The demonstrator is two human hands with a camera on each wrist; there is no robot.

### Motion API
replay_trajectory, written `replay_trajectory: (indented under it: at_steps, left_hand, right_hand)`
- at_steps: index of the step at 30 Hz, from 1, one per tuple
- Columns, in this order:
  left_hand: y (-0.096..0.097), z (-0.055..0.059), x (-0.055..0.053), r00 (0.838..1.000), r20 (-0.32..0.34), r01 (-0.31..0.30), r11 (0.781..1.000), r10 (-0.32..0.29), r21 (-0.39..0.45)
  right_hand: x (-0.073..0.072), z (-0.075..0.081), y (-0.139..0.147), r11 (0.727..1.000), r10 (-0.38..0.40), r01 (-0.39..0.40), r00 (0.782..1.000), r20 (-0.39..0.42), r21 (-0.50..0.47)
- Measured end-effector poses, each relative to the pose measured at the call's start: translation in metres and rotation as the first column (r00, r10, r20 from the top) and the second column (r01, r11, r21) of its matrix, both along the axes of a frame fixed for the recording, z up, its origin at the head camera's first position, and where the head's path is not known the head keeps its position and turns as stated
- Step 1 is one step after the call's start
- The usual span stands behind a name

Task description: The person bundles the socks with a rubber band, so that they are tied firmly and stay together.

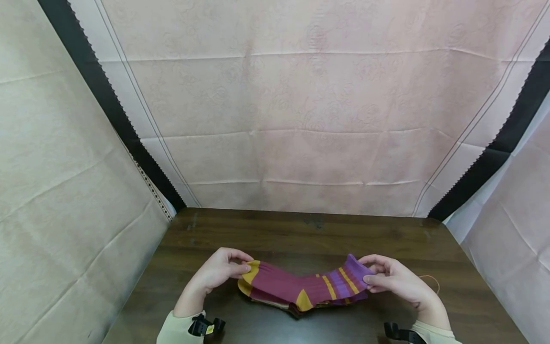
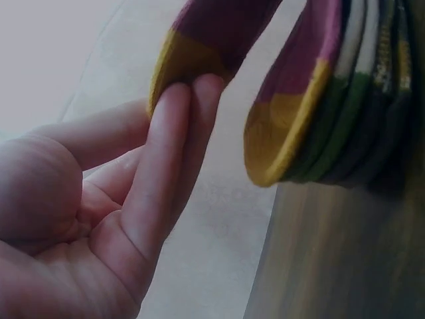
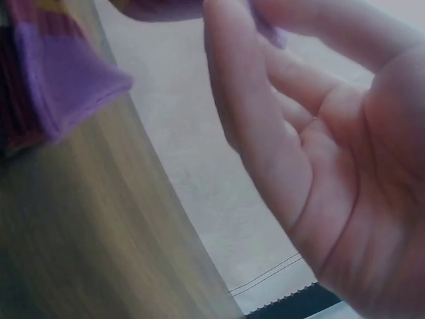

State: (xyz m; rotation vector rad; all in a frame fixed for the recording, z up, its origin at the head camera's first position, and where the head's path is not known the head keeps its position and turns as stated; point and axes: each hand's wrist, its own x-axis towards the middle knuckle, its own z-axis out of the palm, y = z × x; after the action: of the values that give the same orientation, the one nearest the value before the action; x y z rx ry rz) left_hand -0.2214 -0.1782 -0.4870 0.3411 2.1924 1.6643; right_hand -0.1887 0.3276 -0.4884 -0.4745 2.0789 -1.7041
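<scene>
A maroon sock with yellow toe and heel and a purple striped cuff is held up between both hands. My left hand pinches its yellow toe between thumb and fingers. At the other end, my right hand pinches the purple cuff. Beneath it lies a stack of socks, topped by a matching maroon sock with a yellow toe. Green and white socks show lower in that stack in the left wrist view. The right wrist view shows the lower sock's purple cuff, apart from my fingers.
The stack rests on a dark brown wooden table. Pale cloth walls rise behind and on both sides of it. A thin tan loop shows beside my right wrist. Both wrists wear black camera straps.
</scene>
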Motion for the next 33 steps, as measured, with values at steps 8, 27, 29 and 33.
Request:
replay_trajectory:
  at_steps: [8,27,29,33]
  left_hand:
    - [-0.001,-0.002,-0.001,1.0,0.011,0.009,0.999,-0.009,-0.046]
    - [-0.002,-0.004,0.001,0.998,0.023,0.056,0.995,-0.055,-0.086]
    - [-0.003,-0.003,0.001,0.998,0.022,0.057,0.994,-0.056,-0.088]
    - [-0.003,-0.002,0.002,0.998,0.023,0.052,0.994,-0.05,-0.095]
  right_hand:
    - [-0.004,-0.006,-0.006,0.999,0.001,-0.001,1.0,0.013,0.032]
    - [-0.008,-0.016,-0.022,0.958,-0.137,0.131,0.99,0.008,0.256]
    - [-0.009,-0.016,-0.022,0.96,-0.142,0.139,0.99,-0.006,0.244]
    - [-0.009,-0.016,-0.022,0.963,-0.158,0.158,0.987,-0.016,0.22]
